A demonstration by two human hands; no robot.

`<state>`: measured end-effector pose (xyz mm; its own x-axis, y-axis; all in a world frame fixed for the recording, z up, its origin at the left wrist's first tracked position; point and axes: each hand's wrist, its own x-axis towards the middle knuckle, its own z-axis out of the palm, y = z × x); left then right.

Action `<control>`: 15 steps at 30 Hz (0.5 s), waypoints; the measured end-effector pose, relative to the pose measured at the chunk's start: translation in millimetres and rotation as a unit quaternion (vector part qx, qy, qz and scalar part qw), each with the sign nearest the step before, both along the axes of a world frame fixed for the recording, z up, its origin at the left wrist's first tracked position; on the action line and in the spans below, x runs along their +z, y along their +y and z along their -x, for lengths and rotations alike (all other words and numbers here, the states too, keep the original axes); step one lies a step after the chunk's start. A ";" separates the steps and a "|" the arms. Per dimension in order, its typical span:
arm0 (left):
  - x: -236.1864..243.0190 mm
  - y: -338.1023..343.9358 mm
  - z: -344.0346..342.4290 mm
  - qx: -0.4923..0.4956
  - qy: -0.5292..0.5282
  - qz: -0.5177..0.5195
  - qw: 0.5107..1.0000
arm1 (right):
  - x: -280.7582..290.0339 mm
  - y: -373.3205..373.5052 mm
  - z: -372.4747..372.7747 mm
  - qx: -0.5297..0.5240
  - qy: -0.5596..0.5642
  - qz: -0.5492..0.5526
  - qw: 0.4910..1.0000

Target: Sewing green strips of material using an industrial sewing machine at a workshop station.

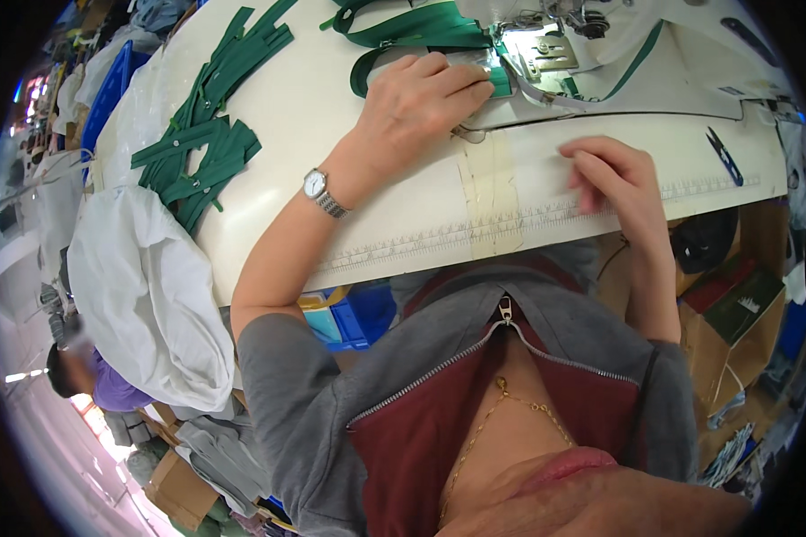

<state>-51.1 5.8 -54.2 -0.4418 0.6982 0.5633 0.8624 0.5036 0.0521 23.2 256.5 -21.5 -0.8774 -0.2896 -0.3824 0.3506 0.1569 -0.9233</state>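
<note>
My left hand (421, 103) is closed with its fingertips on a green fabric strip (498, 81) beside the metal plate and needle area of a sewing machine (551, 54). More green strips with small metal pieces (394, 31) loop behind that hand, and a narrow green band (640, 54) runs to the machine's right. My right hand (613, 174) hangs just over the white worktable (537, 139), fingers loosely bent and apart, with nothing visible in them. The undersides of my left fingers are hidden.
A pile of green strips (233, 67) and white cloth (148, 295) lie at the left. Small dark scissors (725, 157) rest at the right. Blue bins (358, 318) and a cardboard box (725, 349) are below the table. A person in purple (121, 385) is at far left.
</note>
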 end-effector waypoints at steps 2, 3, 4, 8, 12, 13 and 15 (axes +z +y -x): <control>-1.7 3.4 6.2 -0.009 -0.019 -0.004 1.000 | -4.3 16.7 -10.5 -0.094 0.018 -0.058 0.994; -3.5 5.5 8.8 -0.015 -0.033 -0.013 0.999 | -10.5 23.4 -14.1 -0.093 0.017 -0.057 0.994; -4.0 7.3 11.6 -0.023 -0.047 -0.024 0.998 | -15.5 28.6 -18.0 -0.103 0.038 -0.035 0.993; -2.4 9.9 17.6 -0.005 -0.068 -0.010 0.998 | -16.8 25.1 -16.2 -0.092 0.086 -0.021 0.992; -2.6 9.1 18.7 0.014 -0.088 -0.014 0.996 | -17.0 24.7 -13.7 -0.085 0.080 -0.019 0.993; -2.4 8.7 18.8 0.017 -0.095 -0.015 0.995 | -17.0 24.7 -13.7 -0.084 0.082 -0.017 0.993; -2.2 9.4 19.2 0.018 -0.091 -0.014 0.996 | -16.4 24.6 -13.3 -0.088 0.077 -0.024 0.993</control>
